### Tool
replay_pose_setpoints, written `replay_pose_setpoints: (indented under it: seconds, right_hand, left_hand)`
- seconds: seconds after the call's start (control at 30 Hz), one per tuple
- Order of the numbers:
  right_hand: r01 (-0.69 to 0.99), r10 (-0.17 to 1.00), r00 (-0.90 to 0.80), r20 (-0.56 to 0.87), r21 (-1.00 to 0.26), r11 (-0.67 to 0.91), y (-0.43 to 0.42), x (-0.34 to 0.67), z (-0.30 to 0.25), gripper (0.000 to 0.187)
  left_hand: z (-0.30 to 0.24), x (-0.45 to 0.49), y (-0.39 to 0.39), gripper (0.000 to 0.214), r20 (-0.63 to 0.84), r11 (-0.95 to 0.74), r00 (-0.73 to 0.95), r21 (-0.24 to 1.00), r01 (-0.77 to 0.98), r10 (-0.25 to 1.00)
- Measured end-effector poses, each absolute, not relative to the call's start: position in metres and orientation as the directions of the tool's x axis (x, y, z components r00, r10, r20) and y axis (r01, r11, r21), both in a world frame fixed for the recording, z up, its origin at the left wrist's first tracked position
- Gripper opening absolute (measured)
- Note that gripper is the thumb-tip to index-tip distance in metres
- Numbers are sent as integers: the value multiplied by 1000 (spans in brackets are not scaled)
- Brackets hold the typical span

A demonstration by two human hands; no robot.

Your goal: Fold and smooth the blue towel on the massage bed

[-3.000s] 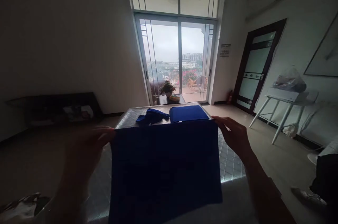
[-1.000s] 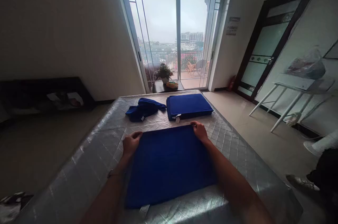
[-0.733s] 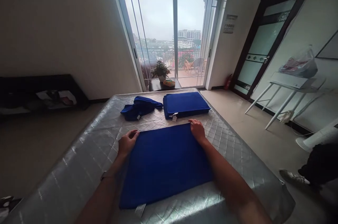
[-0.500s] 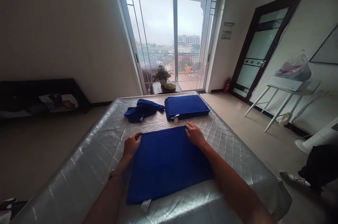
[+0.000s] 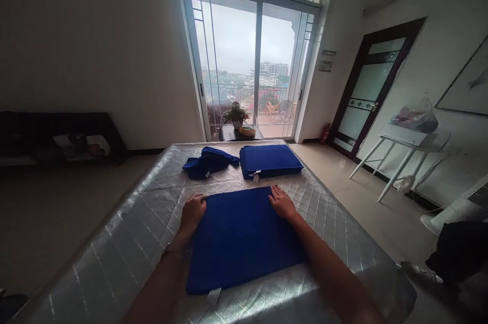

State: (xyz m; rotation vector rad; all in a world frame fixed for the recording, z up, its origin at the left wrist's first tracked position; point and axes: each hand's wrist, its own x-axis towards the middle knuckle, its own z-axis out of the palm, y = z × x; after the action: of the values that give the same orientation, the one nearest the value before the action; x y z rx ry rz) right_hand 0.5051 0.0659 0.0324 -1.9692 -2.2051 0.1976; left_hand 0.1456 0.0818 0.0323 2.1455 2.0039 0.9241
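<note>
A flat blue cloth (image 5: 244,237), square in outline with a white tag at its near edge, lies on the silver quilted surface in front of me. My left hand (image 5: 193,212) pinches its far left corner, fingers curled in. On the far right corner rests my right hand (image 5: 282,203), its fingers stretched out and pressed flat. Just beyond are a neat stack of folded blue cloths (image 5: 272,158) with white tags and, to its left, a crumpled blue cloth (image 5: 209,162).
The silver padded surface (image 5: 141,227) stretches around the cloths. A potted plant (image 5: 237,114) stands on a dark chair by the sliding glass door. At right are a white stool (image 5: 398,148) carrying a box and a plastic bag, and part of a person's dark-clothed leg (image 5: 457,247).
The view has tilted up slightly. Both hands stay at the far corners of the flat cloth; the right fingers now lie flatter and closer together.
</note>
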Motion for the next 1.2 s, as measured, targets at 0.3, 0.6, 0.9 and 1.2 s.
replay_pose_setpoints:
  seconds: [0.3,0.6,0.9,1.2]
  right_hand:
    - [966,992,-95,83,-234,112,65,504,29,63]
    - [958,992,-90,84,-264,109,62,502,32,63]
    - [959,989,-129,73,-244,143,61,508,28,60]
    - [962,993,-78,83,-255,97,64,501,29,62]
  left_hand:
    - [28,169,78,48,316,-304,186,379,874,930]
    - [31,295,61,57,220,-583,541,327,744,812]
    - [19,383,86,54,207,-514,480,166,842,852]
    - [12,225,76,73,94,-128,118,105,986,989]
